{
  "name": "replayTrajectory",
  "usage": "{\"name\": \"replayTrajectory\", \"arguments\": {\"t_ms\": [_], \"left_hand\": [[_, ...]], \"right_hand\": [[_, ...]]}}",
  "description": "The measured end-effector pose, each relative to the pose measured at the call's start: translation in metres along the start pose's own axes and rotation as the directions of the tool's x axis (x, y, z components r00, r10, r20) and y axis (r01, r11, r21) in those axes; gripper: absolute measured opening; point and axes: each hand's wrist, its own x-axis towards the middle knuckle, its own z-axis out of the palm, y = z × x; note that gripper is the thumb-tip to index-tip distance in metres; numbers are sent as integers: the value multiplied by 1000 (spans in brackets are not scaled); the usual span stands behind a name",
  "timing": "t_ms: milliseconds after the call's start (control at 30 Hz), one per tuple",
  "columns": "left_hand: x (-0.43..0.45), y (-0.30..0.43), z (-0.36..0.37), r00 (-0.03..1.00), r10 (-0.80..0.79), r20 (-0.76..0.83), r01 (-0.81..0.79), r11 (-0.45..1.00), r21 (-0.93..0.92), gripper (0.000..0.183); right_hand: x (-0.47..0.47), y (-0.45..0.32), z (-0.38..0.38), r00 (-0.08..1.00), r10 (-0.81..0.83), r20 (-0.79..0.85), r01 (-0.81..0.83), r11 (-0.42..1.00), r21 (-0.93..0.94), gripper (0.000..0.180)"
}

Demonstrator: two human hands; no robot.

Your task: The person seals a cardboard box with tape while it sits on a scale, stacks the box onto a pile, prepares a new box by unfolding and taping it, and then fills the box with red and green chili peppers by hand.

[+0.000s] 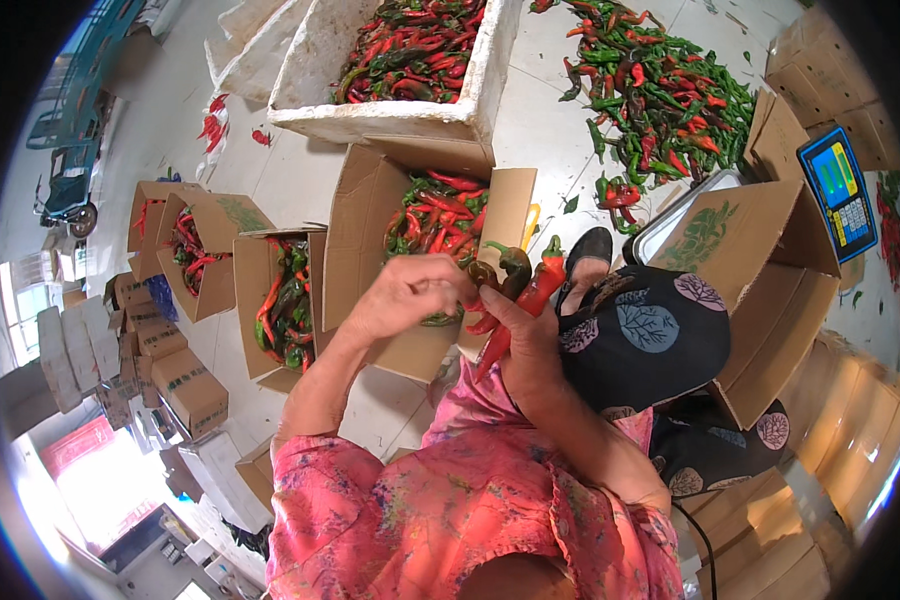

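My right hand [526, 337] grips several chili peppers in a loose bunch. Among them are a bright red chili pepper [546, 281] with a green stem and a dark green-brown one [516, 271]. My left hand [416, 294] is beside the bunch, fingers curled and slightly blurred, their tips against a dark red pepper [482, 274]; whether they grip it is hard to see. Below both hands stands an open cardboard box [360, 225] part full of red and green chili peppers [442, 210].
A white foam box [367, 120] of red chilies stands ahead. A heap of mixed chilies [652, 97] lies on the tiled floor. To the right are an empty-looking carton [727, 232] and a scale display [840, 195]. More chili-filled cartons [251, 300] line the left.
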Motion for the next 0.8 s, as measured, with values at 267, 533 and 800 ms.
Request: {"name": "replayTrajectory", "arguments": {"t_ms": [267,533,800], "left_hand": [[77,-147,-65,846,465,-260,64,395,916,43],[133,-188,-47,904,192,-381,339,219,915,31],[40,-116,-55,850,-338,-404,248,933,-260,19]], "right_hand": [[-106,-138,-22,833,-546,-93,529,834,-158,35],[-107,-272,-200,586,-704,-400,547,709,-445,51],[-74,-217,-143,717,-687,-118,278,437,-855,65]]}}
